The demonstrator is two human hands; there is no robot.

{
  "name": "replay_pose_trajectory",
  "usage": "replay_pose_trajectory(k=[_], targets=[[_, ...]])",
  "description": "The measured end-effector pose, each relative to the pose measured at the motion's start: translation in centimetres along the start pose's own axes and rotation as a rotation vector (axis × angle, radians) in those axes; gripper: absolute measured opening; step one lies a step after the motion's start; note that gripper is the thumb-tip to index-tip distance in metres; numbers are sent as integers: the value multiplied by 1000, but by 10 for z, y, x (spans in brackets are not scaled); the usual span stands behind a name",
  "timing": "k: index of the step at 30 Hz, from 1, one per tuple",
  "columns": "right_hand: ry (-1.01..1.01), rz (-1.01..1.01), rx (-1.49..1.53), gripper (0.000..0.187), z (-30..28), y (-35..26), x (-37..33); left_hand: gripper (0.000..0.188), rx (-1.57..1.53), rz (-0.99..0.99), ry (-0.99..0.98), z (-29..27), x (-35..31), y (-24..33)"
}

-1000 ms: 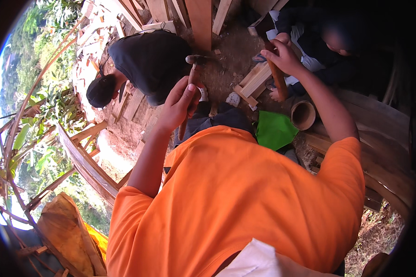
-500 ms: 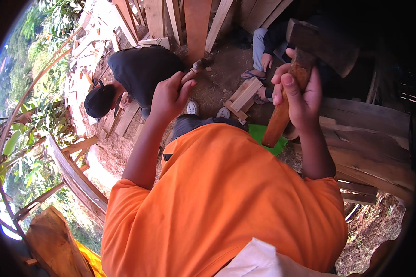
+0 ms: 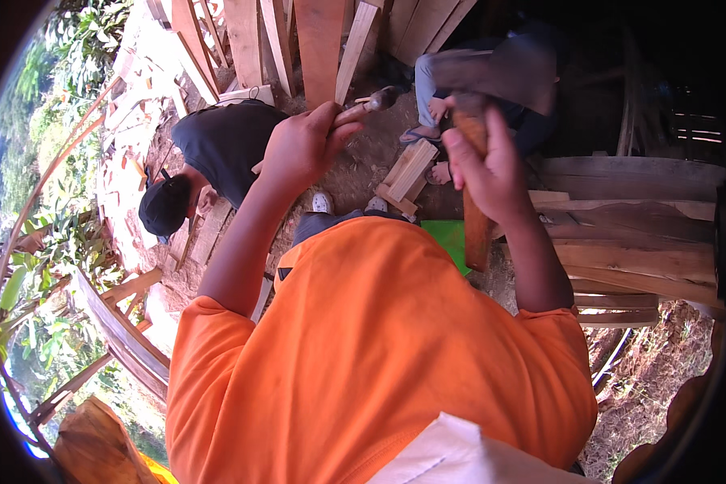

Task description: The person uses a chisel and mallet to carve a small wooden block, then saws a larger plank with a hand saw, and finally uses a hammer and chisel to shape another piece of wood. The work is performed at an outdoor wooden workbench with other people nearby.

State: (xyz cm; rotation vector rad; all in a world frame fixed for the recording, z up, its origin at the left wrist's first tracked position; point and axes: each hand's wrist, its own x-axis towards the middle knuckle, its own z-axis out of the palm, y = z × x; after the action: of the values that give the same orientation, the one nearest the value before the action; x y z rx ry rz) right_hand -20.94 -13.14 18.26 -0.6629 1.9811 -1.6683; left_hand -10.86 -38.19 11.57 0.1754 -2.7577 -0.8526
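Note:
My left hand (image 3: 302, 149) is closed around the wooden handle of a small hammer (image 3: 365, 109), whose rounded dark head points up and to the right. In my right hand (image 3: 492, 177) is an axe (image 3: 476, 230), gripped by the upper part of its wooden handle with the thumb along it. Its broad dark head is smeared by motion above the hand, and the handle's butt hangs down over a green sheet (image 3: 445, 242). The two tools are apart, both held up in front of my chest.
A person in a black cap and shirt (image 3: 226, 141) bends down at the left. Another sits behind the axe, partly hidden, by a small wooden piece (image 3: 409, 173). Upright planks (image 3: 319, 48) stand at the back; stacked boards (image 3: 629, 250) lie at right.
My left hand and the hammer have moved right and slightly up. The axe has shifted left, its handle turning more upright. The whole view has drifted a little.

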Motion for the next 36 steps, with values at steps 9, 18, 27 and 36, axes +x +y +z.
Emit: replay_pose_trajectory(k=[9, 18, 27, 36], targets=[[268, -157, 283, 35, -18, 0, -5, 28, 23, -73, -105, 0, -7, 1], [113, -179, 304, 48, -17, 24, -8, 33, -64, 181, -59, 38, -6, 47], [-114, -98, 270, 48, -41, 12, -35, 36, -332, 186, -38, 42, -25, 103], [-154, -137, 350, 50, -51, 19, -45, 32, -301, 317, -7, 39, -34, 123]])
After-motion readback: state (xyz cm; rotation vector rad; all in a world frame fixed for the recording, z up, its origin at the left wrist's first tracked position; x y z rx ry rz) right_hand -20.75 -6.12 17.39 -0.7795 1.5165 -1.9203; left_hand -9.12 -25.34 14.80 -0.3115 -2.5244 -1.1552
